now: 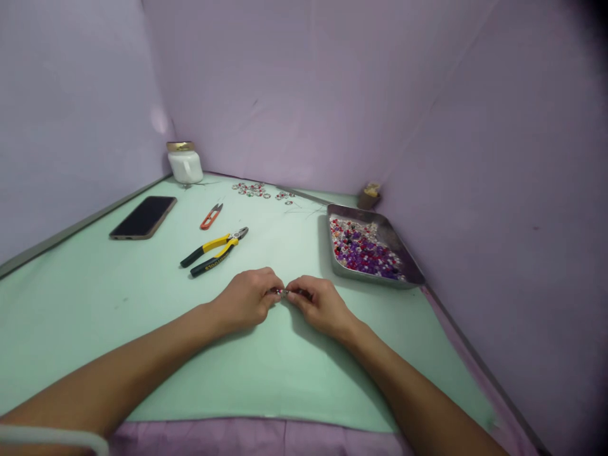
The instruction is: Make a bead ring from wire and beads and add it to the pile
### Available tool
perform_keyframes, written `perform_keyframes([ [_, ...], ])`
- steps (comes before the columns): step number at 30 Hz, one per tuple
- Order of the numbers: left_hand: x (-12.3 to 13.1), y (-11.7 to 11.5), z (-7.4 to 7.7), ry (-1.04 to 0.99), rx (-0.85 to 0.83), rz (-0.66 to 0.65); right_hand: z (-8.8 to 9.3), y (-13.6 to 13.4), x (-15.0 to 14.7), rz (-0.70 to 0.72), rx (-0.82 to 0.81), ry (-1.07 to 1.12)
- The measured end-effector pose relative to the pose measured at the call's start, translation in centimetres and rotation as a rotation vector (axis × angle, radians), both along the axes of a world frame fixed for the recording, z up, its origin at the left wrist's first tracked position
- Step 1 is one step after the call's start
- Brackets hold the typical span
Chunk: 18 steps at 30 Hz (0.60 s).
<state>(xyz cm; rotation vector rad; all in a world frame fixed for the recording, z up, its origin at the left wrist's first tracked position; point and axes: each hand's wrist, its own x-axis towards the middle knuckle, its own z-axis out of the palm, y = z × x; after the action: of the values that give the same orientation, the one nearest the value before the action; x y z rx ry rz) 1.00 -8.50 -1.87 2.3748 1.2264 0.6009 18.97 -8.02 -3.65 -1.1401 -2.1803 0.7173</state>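
Between my fingertips, low over the table's middle, is a small piece of beadwork [284, 292] with red and white beads. My left hand [251, 296] pinches its left side. On the opposite side the thumb and fingers of my right hand [323, 304] are closed on it. Most of the piece is hidden by the fingers, so its full shape does not show. Combination pliers [216, 251] with yellow and black handles lie beyond my left hand. To the right of my right hand stands a metal tray [375, 278] of mixed purple, red and clear beads [363, 250].
Orange thread snips [211, 216] lie behind the pliers, and a dark phone [144, 217] is at the left. A white jar [185, 164] with a gold lid stands in the far corner. Several small beaded rings [251, 190] lie at the back. A small brown container [369, 196] stands behind the tray.
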Motion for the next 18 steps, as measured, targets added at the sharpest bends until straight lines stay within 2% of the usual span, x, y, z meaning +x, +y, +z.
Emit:
perform_keyframes([
  [11,0.38,0.15,-0.36,0.116,0.037,0.019,-0.3,0.28,-0.03,0.018,0.039,0.024],
  [18,0.75,-0.25,-0.61,0.178,0.092,0.057,-0.27,0.19,0.04,0.063,0.101,-0.064],
])
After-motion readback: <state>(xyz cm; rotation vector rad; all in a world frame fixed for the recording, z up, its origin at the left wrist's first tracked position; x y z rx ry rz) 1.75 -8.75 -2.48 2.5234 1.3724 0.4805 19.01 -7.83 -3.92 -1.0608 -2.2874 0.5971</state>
